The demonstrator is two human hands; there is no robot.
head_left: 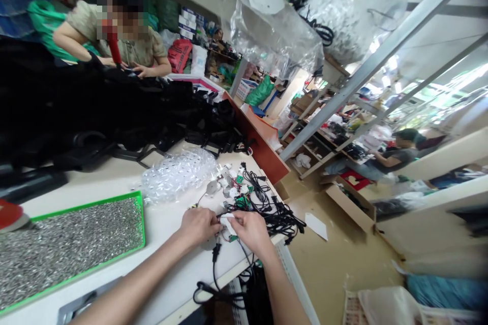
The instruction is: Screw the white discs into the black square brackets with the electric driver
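My right hand (251, 231) has its thumb and fingers closed on a small white piece (227, 224). My left hand (200, 224) is closed in a pinch at the left side of that piece; what lies between its fingertips is hidden. Thin wires and a bit of green circuit board (232, 238) show just below the fingers. A black cable with a plug (216, 251) hangs from there over the table's front edge. Just behind the hands lies a pile of green circuit boards (244, 201), round discs and wires. Black power cords (282, 218) are heaped to the right.
A green-rimmed tray (143, 228) full of small metal parts stands at left. Bubble wrap (179, 172) and a large heap of black parts (114, 106) lie behind. Across the table a person holds a red tool (113, 45). Plastic bags (274, 30) hang overhead.
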